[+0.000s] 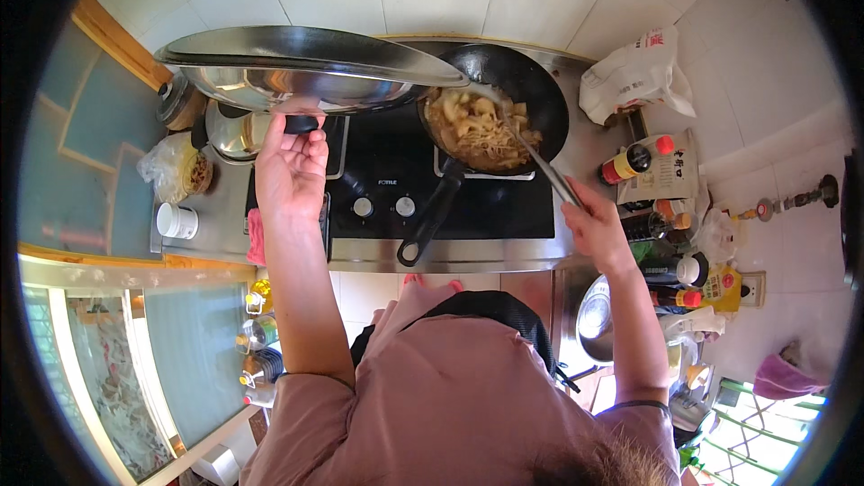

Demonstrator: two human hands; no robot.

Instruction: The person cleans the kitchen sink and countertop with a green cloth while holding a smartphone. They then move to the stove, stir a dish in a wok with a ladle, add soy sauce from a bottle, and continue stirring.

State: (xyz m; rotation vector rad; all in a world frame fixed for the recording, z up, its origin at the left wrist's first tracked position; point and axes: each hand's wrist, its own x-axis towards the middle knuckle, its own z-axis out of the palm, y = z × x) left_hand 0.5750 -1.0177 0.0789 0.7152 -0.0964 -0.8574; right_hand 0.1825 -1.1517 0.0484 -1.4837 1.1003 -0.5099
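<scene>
My left hand (pixel 297 169) grips the black knob of a large stainless-steel wok lid (pixel 290 84), raised and tilted over the left side of the stove. The lid's right rim overlaps the edge of a black wok (pixel 547 94). Inside the wok lies a brothy stew (pixel 482 125) with pale chunks and thin strands like mushrooms. My right hand (pixel 595 223) is closed around the handle of a metal spatula (pixel 550 172), whose head rests among the food. The wok's long black handle (pixel 435 212) points toward me, touched by neither hand.
The wok sits on the right burner of a black FOTILE gas stove (pixel 378 209). A second steel pot (pixel 233 131) stands behind the lid at left, near a white jar (pixel 177 221). Sauce bottles (pixel 624 163), a white plastic bag (pixel 634 77) and a steel basin (pixel 597 320) line the right.
</scene>
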